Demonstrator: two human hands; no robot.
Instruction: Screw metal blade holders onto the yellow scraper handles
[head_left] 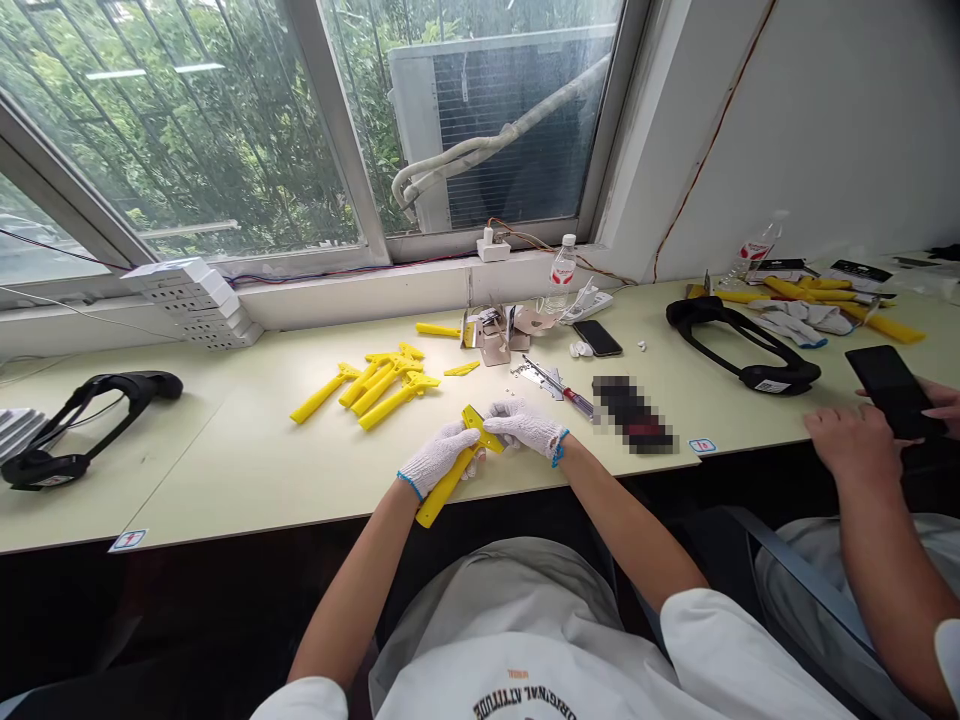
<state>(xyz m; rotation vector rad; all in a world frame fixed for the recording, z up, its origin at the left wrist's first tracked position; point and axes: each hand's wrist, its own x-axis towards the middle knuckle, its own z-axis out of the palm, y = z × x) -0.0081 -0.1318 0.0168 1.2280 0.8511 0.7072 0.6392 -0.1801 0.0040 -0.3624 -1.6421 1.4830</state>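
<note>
This looks like a workshop with places side by side; a long, pale-yellow, flat-topped counter [247, 460] runs beneath metal-framed glass windows [328, 110]; small white paper labels with blue borders [128, 541] mark its front edge; yellow plastic T-shaped handles [384, 388], tiny loose grey parts [517, 369] and a red-handled steel screwdriver [578, 402] lie on it; a co-worker's bare hand [861, 440] is at the neighbouring place.

The gloved left hand [444, 457] wraps its fingers round a yellow tool [440, 494], whose handle slants down past them toward the near edge of the tabletop [247, 450]. The gloved right hand [532, 427] has its fingers at the tool's head; whether they pinch a small part is hard to tell. Beyond the fingers, leftward, lie yellow handles [384, 388]; beyond and rightward, a screwdriver [577, 402].
</note>
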